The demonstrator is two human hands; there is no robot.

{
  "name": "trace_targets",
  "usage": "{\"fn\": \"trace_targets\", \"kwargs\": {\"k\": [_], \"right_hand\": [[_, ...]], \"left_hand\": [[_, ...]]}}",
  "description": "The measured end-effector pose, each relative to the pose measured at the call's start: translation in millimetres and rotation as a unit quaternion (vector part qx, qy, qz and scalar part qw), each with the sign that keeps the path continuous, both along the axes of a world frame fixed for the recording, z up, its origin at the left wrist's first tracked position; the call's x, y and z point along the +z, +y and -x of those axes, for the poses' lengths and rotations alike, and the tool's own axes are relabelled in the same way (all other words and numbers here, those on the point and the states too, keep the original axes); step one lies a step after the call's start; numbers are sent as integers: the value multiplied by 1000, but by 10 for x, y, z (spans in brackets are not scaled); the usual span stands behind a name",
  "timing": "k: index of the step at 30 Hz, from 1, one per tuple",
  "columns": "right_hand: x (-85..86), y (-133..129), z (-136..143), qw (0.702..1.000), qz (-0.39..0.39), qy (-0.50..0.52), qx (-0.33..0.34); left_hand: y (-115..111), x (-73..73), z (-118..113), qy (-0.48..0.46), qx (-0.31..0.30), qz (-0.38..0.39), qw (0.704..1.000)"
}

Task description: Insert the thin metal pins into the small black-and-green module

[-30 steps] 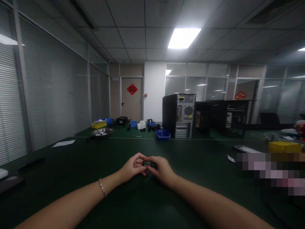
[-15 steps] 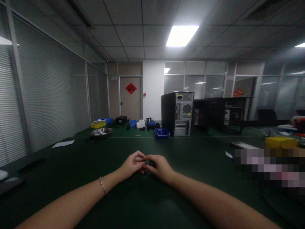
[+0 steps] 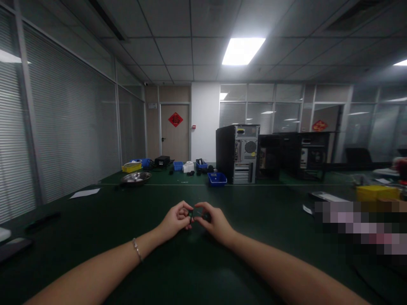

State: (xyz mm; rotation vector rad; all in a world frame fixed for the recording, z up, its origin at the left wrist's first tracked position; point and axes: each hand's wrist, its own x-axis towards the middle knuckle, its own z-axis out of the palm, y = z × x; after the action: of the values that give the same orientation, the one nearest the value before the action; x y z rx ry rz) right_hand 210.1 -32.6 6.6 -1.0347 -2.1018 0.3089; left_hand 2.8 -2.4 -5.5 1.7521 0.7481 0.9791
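Note:
Over the green table, both my hands are raised close together in the middle of the head view. My left hand (image 3: pixel 177 218) pinches a small, thin, dark piece (image 3: pixel 191 215) with a spot of green between thumb and fingers. Just to its right, my right hand (image 3: pixel 216 220) curls around a small dark thing (image 3: pixel 207 217), which lies against the inner fingers. Its thumb and index fingertips are apart, facing the left hand's piece. A faint thin line, perhaps a shaft, shows between them; blur and the fingers hide what kind of thing it is.
A blue tray (image 3: pixel 217 179) and a black computer tower (image 3: pixel 237 154) stand ahead. A steel bowl (image 3: pixel 136 178), white paper (image 3: pixel 85 193) and a yellow tray (image 3: pixel 131 167) are at left. At right are a yellow box (image 3: pixel 377 193) and a pixelated patch.
The fingertips of my two hands were touching and now have a small gap between them. The dark piece in my left hand shows more plainly. The view has tilted up slightly.

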Motion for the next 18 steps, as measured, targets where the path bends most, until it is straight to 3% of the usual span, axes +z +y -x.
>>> {"fn": "trace_targets", "kwargs": {"k": [18], "right_hand": [[63, -49, 38, 1000, 7, 21, 8]], "left_hand": [[31, 50, 4, -2, 52, -9, 999]]}}
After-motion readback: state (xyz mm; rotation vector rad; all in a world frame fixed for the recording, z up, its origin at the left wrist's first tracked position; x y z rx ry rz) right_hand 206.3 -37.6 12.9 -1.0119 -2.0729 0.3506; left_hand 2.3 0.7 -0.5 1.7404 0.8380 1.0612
